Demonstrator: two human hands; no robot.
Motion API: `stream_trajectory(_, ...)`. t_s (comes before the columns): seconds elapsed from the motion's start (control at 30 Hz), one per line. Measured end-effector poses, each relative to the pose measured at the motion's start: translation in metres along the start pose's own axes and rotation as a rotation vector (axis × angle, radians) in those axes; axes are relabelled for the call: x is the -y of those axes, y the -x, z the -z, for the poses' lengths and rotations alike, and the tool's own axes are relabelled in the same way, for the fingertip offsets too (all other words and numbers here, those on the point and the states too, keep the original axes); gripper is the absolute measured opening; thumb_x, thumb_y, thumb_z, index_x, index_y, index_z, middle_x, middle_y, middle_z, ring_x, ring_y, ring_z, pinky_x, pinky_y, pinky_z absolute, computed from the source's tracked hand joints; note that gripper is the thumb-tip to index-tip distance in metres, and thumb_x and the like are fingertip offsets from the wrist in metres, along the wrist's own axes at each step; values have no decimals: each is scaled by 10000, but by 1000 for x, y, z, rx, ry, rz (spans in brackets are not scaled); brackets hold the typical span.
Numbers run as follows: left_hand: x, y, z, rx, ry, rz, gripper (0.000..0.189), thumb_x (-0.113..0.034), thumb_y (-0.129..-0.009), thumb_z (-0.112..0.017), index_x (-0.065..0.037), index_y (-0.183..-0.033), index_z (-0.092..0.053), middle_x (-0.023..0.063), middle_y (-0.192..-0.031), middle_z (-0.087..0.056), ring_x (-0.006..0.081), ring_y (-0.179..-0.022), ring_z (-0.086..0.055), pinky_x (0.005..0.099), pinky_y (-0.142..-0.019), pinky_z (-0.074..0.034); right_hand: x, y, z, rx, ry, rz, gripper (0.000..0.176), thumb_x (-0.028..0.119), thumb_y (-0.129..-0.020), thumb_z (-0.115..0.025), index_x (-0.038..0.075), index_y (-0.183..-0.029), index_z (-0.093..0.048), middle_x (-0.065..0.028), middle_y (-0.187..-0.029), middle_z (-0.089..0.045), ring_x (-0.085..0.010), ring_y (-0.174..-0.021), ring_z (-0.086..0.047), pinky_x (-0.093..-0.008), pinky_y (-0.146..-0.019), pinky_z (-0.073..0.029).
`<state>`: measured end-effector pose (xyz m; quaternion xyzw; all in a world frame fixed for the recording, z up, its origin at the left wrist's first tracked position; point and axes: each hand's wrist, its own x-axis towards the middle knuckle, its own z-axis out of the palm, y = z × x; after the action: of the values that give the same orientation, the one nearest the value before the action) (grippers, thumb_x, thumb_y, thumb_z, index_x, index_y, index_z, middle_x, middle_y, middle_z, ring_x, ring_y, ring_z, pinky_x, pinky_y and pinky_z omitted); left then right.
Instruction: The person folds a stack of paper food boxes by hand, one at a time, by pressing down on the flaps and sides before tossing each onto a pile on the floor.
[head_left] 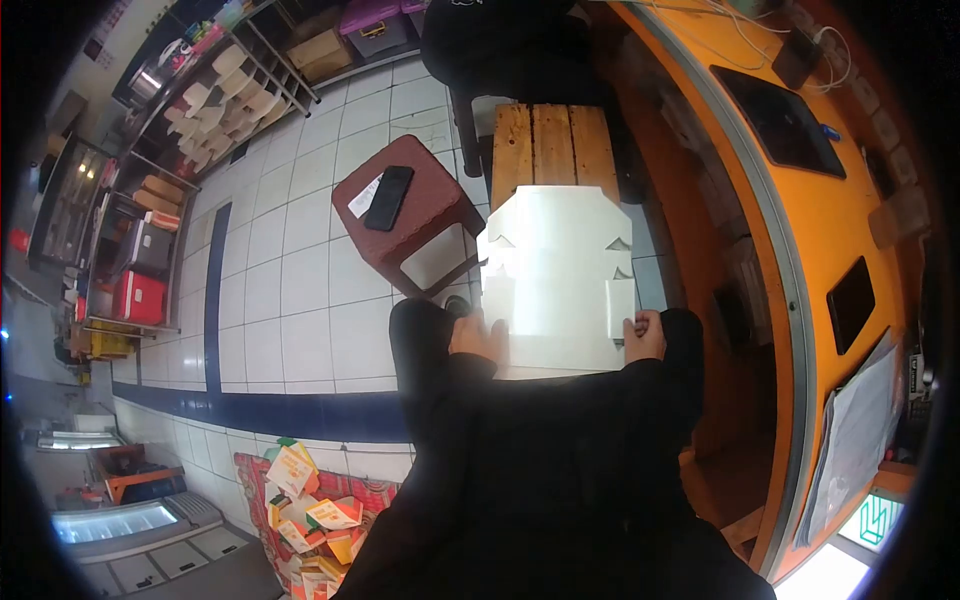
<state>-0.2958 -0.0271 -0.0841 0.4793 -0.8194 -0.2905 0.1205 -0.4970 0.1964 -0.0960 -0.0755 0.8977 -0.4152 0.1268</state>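
A flat white cardboard box blank (555, 275) with slots and side flaps lies across my lap, its far end over a slatted wooden bench (550, 140). At its near left edge my left hand (478, 338) grips the card, fingers partly blurred. My right hand (645, 335) is closed on the near right flap, thumb and fingers pinching its edge. The right flap stands slightly folded up; the sheet's middle is flat and shiny.
A maroon stool (420, 225) holds a black phone (389, 197) and a paper slip. On the right runs an orange counter (790, 210) with a tablet (778, 120) and another phone (851, 305). Folded printed boxes (335, 513) lie on a red mat. A dark-clothed person (500, 45) is ahead.
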Motion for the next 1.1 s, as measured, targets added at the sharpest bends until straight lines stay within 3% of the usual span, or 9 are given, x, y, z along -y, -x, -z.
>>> stream_trajectory(0.27,19,-12,-19,-68,96,-43,515,-302,-777,-783,-31,-1191,-639,106,-926,-642,187,-716,-640,340,-693,-537,6,3,-5,-11,105,78,343,-9,-805,-680,47,-1110,-534,-162,-1099,-563,-329,-1046,-582,-415,-890,-474)
stream_trajectory(0.4,21,-9,-16,-78,180,-67,513,-172,-729,-816,-33,-1189,-634,94,-876,-656,147,-661,-627,293,-635,-534,3,4,-9,-150,166,218,341,5,-833,-660,66,-1147,-543,-160,-1103,-565,-348,-1050,-567,-415,-896,-468)
stream_trajectory(0.47,32,-9,-24,-71,147,-62,518,-177,-726,-818,-34,-1188,-632,92,-870,-651,151,-668,-631,290,-631,-533,4,5,-8,-196,175,260,290,55,-883,-624,66,-1158,-535,-165,-1045,-605,-378,-919,-589,-425,-836,-492)
stream_trajectory(0.63,9,0,-16,-122,36,-42,542,-315,-735,-819,-29,-1159,-641,129,-998,-614,169,-710,-621,310,-689,-531,6,0,-4,46,-563,-24,215,98,-981,-509,65,-1193,-496,-120,-950,-671,-219,-714,-625,-338,-680,-523)
stream_trajectory(0.73,5,-1,-14,-144,101,12,594,-388,-727,-819,-23,-1158,-636,142,-1041,-601,196,-767,-621,313,-707,-528,-2,-9,-4,95,-892,-139,237,90,-997,-475,73,-1233,-458,-142,-972,-660,-181,-791,-622,-303,-764,-513)
stream_trajectory(0.87,10,-1,-5,-62,234,69,596,-377,-720,-828,-16,-1151,-628,142,-1025,-648,218,-843,-646,333,-747,-532,10,-1,3,125,-843,-149,245,99,-995,-478,59,-1237,-468,-140,-968,-663,-171,-804,-625,-307,-775,-501)
stream_trajectory(0.93,1,2,1,12,396,80,580,-329,-734,-821,-15,-1172,-605,154,-1020,-685,224,-884,-675,343,-788,-532,14,4,6,116,-313,24,259,129,-996,-494,47,-1241,-478,-144,-984,-668,-158,-810,-627,-318,-768,-498)
stream_trajectory(1.03,-13,15,9,5,237,-69,585,-217,-753,-780,-24,-1250,-541,168,-1029,-692,268,-906,-689,354,-803,-536,52,26,14,130,-145,117,333,210,-961,-569,52,-1252,-530,-139,-1084,-680,-226,-855,-667,-344,-784,-503)
stream_trajectory(1.1,-35,20,19,198,191,-148,633,-202,-761,-729,-50,-1329,-495,164,-1161,-625,319,-1015,-627,406,-851,-502,57,35,15,210,91,322,414,302,-916,-631,115,-1279,-569,-116,-1192,-657,-318,-940,-670,-390,-827,-510)
